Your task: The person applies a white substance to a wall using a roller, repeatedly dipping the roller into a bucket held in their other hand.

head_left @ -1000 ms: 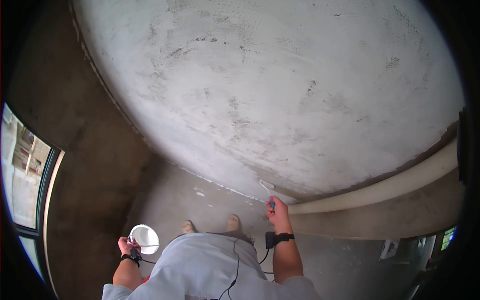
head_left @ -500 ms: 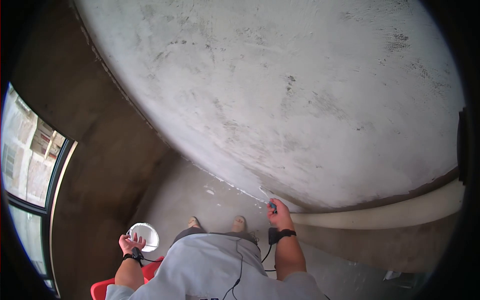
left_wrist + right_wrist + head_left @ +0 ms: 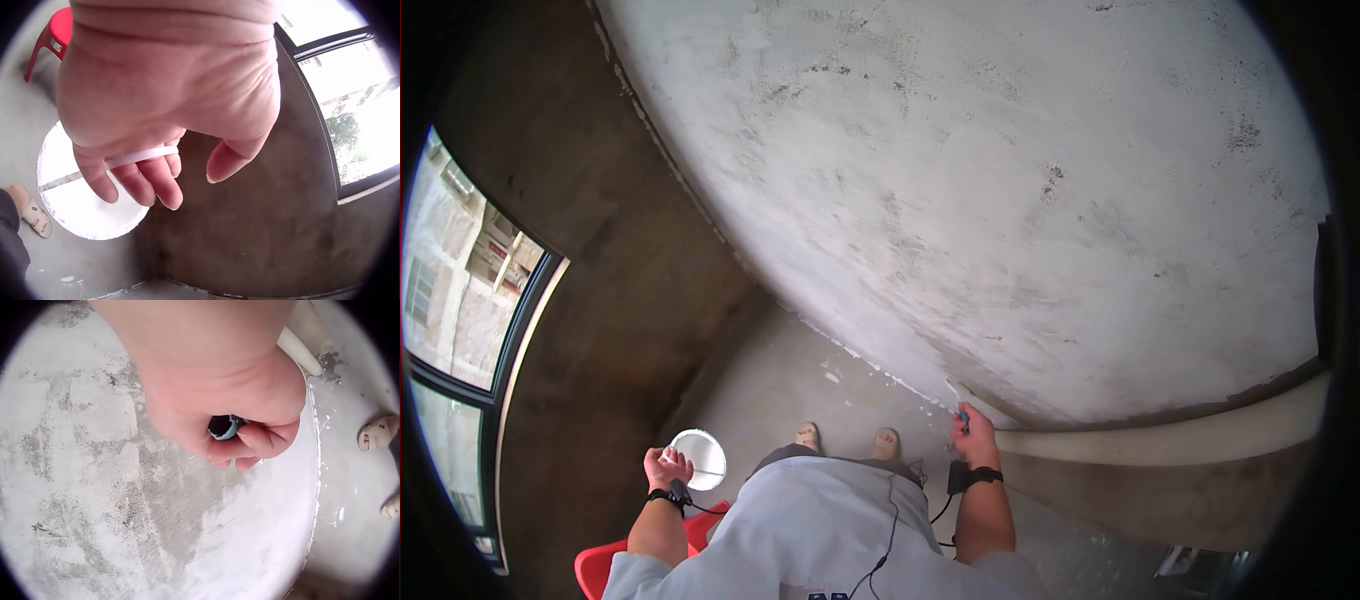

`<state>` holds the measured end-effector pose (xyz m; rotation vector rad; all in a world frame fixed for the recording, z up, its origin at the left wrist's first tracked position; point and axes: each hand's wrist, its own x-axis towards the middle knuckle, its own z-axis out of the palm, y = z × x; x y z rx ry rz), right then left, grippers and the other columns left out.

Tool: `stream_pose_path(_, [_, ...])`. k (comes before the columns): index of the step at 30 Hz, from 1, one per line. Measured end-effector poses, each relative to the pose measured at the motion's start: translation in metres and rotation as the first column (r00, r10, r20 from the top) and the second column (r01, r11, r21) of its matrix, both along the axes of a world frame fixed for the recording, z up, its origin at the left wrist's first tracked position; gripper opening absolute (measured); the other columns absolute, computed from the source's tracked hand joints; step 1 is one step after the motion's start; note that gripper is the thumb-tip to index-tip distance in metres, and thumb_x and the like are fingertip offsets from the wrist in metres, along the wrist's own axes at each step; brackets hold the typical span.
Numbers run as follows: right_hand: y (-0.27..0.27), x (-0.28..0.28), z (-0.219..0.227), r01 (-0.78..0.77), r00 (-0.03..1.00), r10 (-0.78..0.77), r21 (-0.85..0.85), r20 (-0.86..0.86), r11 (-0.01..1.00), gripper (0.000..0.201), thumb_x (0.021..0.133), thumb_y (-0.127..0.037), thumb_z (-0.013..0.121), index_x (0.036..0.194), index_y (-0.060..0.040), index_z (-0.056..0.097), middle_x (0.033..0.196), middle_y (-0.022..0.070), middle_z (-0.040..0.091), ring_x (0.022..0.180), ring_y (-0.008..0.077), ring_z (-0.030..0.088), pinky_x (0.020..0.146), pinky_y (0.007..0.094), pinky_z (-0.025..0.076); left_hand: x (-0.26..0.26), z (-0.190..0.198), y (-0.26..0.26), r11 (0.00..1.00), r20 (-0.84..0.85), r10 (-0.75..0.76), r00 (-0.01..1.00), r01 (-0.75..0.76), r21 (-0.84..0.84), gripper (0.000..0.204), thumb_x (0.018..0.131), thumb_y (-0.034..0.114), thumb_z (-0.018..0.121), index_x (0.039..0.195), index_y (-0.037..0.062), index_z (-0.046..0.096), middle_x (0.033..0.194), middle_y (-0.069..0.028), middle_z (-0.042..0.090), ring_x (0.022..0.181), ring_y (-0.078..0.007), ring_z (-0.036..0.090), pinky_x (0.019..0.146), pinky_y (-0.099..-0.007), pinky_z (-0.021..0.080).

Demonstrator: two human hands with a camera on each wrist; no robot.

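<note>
My left hand (image 3: 668, 468) holds a white bucket (image 3: 721, 462) by its handle, at the lower left in the head view. The left wrist view shows the pale handle strip (image 3: 142, 155) lying across the curled fingers of the left hand (image 3: 169, 87), above the bucket (image 3: 103, 230). Low by the white-coated wall (image 3: 960, 220), my right hand (image 3: 974, 438) grips a blue tool handle (image 3: 964, 421). From the right wrist view, the handle's hollow end (image 3: 232, 432) shows inside the right hand (image 3: 219, 387); the hand hides the tool's far end.
A red stool (image 3: 595, 566) stands behind the left arm. A brown wall (image 3: 630, 310) with a window (image 3: 475, 270) is on the left. A pale pipe (image 3: 1150, 447) runs along the right. Two feet in sandals (image 3: 886, 442) stand on the grey floor (image 3: 775, 370).
The head view has turned, and more of the red stool shows. My right hand, with its tool, sits slightly farther right in that view. The left hand still holds the bucket.
</note>
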<state>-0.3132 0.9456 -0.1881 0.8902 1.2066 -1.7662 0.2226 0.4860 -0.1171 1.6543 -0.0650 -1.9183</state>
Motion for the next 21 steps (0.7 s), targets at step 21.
stream_pose_path(21, [0.011, 0.1, 0.146, 0.237, 0.898, -0.189, 0.073, -0.398, 0.969, 0.03, 0.091, -0.003, 0.056, 0.119, -0.0139, 0.059, 0.083, 0.0119, 0.061, 0.051, 0.0114, 0.042, 0.042, 0.0259, 0.032, -0.056, -0.09, -0.09, 0.975, 0.037, -0.163, 0.986, 0.155, 0.156, 0.014, 0.073, 0.031, 0.054, 0.079, 0.0203, 0.048, 0.084, 0.0062, 0.054, 0.09, -0.0175, 0.053, 0.09, -0.0398, 0.036])
